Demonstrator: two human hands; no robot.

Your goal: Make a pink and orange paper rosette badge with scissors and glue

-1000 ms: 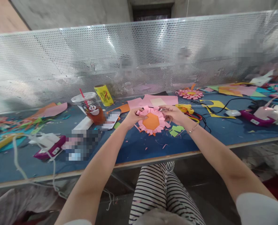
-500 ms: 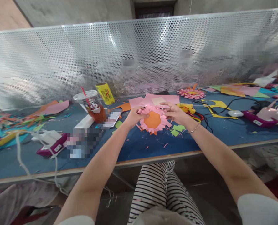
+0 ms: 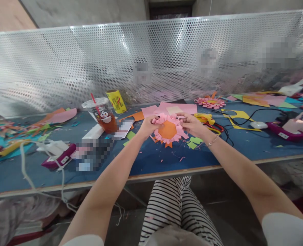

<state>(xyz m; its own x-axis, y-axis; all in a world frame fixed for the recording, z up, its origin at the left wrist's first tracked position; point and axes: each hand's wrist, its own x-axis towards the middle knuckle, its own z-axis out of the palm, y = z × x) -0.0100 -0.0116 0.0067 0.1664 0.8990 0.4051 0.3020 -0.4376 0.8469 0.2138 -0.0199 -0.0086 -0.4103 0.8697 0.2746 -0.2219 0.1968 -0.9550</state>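
Holds a paper flower (image 3: pixel 168 130), orange-centred and fringed with pink petals (image 3: pixel 173 139), between both hands over a blue worktop (image 3: pixel 154 164). Tilts its flat orange face toward the viewer; gives no clear sign, at the lower edge, of resting or of being lifted.

Grips the upper-left rim with the left hand (image 3: pixel 148 126), thumb across the front, other fingers mostly hidden behind. Touches the petals at the upper-right rim with the curled fingers of the right hand (image 3: pixel 191 123); cannot tell a firm pinch from a light touch.

Looks, as a judgement, like a step of adjusting or pressing the pink fringe. Seems to call next for a steady hold on the left and a gentle fingertip touch on the right, without creasing the paper.

Just below the right hand: green paper scraps (image 3: pixel 194 142). Near, to its right: a yellow tool (image 3: pixel 204 118), too small to identify. Farther beyond it: a second pink flower (image 3: pixel 210 102). Just beyond both hands: pink paper sheets (image 3: pixel 184 108). Left of the left hand: a clear cup (image 3: pixel 106 119) with a red straw (image 3: pixel 95 102).
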